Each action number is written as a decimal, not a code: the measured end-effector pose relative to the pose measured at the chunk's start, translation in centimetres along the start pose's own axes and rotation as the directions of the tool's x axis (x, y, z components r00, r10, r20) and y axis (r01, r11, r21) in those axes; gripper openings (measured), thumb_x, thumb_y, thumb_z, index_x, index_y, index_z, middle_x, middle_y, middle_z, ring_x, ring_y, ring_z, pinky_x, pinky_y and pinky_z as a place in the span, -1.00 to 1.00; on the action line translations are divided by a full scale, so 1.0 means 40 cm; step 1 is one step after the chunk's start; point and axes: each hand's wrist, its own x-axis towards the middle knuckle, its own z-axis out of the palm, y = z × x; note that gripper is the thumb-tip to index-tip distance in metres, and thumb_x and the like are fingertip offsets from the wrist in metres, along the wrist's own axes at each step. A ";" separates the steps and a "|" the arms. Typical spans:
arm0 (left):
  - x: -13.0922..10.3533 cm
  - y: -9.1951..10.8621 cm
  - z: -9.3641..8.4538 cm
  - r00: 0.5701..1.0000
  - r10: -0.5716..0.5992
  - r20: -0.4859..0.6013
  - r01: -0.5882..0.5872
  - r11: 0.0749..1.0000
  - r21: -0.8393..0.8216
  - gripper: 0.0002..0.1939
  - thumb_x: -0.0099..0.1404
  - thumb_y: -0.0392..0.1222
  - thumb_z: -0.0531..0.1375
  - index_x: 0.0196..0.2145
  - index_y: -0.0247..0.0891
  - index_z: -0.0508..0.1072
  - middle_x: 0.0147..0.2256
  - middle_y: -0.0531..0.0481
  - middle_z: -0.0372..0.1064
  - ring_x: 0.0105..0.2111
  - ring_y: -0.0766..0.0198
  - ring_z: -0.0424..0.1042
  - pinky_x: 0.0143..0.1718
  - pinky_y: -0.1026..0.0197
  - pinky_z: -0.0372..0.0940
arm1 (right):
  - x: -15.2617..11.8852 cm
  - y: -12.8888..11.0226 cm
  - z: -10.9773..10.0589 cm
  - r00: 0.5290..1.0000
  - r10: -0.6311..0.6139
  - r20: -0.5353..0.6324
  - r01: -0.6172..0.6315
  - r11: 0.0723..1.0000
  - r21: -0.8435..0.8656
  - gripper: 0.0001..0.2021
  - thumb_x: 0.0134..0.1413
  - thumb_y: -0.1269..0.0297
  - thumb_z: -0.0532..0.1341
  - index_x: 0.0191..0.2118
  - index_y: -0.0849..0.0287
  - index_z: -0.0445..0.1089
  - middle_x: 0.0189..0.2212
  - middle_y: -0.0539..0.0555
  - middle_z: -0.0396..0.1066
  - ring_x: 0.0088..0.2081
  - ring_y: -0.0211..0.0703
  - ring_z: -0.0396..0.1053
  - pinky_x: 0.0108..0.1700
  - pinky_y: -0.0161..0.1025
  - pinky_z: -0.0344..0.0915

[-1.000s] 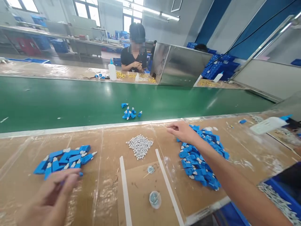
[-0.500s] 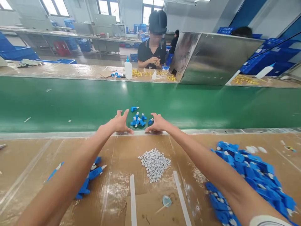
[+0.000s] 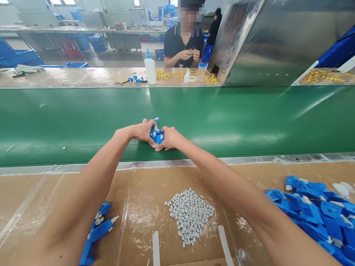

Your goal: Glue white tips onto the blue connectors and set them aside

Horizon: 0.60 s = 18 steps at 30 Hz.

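On the green conveyor belt (image 3: 83, 122), my left hand (image 3: 142, 131) and my right hand (image 3: 170, 138) curl in from both sides around a cluster of small blue plastic parts with white tips (image 3: 158, 136). Fingers and thumbs close into a ring, pressing the parts together. One more blue part (image 3: 155, 120) pokes out beyond my left fingers. Nearer me on the cardboard-covered table lie a heap of small grey-white pieces (image 3: 191, 214), several blue parts (image 3: 101, 229) by my left forearm, and a large pile of blue parts (image 3: 313, 210) right of my right arm.
A metal edge strip (image 3: 235, 160) separates belt and table. White tape strips (image 3: 156, 247) lie below the grey pieces. Across the belt, a co-worker (image 3: 184, 44) handles something small behind a white bottle (image 3: 150, 68), yellow pieces (image 3: 163, 74) and a large metal panel (image 3: 257, 48).
My hands have come together from either side and slid slightly away from the belt's near edge, drawing the scattered blue parts into a tight cluster. The view has tilted down.
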 end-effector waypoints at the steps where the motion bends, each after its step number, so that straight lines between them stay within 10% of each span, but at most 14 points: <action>1: -0.005 -0.007 -0.011 1.000 -0.016 -0.024 0.015 1.000 -0.022 0.21 -0.27 0.20 0.46 0.30 -0.21 0.12 0.13 -0.26 0.16 -0.04 -0.11 0.42 0.01 -0.02 0.32 | -0.002 0.000 0.003 1.000 -0.010 0.002 0.010 1.000 0.008 -0.16 -0.37 0.11 0.58 0.10 0.14 0.27 0.13 0.26 0.22 -0.45 -0.31 0.46 -0.38 -0.24 0.46; 6: 0.015 -0.047 -0.059 0.974 -0.109 -0.201 0.085 0.989 -0.124 -0.01 -0.04 0.25 0.37 0.28 -0.17 0.23 0.16 -0.23 0.16 -0.16 0.07 0.46 -0.09 0.09 0.36 | -0.005 -0.013 0.019 0.999 -0.035 -0.014 0.035 0.999 0.013 -0.17 -0.35 0.06 0.57 0.09 0.14 0.27 0.11 0.26 0.24 -0.43 -0.28 0.46 -0.37 -0.23 0.47; 12: 0.071 -0.063 -0.004 0.975 -0.107 -0.195 0.027 0.927 -0.374 -0.19 0.29 0.45 -0.11 0.04 -0.29 0.49 -0.12 -0.20 0.45 -0.32 0.15 0.44 -0.44 0.23 0.29 | 0.011 -0.054 0.041 0.996 -0.007 -0.086 0.005 1.000 -0.023 -0.15 -0.39 -0.02 0.56 0.06 0.18 0.26 0.06 0.28 0.26 -0.15 0.01 0.48 -0.16 -0.10 0.46; 18: -0.020 -0.080 0.019 0.973 -0.075 -0.218 -0.017 0.919 -0.393 -0.13 0.33 0.43 -0.26 -0.02 -0.28 0.54 0.00 -0.18 0.47 -0.10 0.07 0.44 -0.17 0.19 0.33 | 0.033 -0.061 0.052 0.996 -0.009 -0.086 0.007 0.999 -0.032 -0.02 -0.40 -0.03 0.56 0.17 0.19 0.20 0.09 0.30 0.24 -0.12 0.04 0.48 -0.15 -0.11 0.45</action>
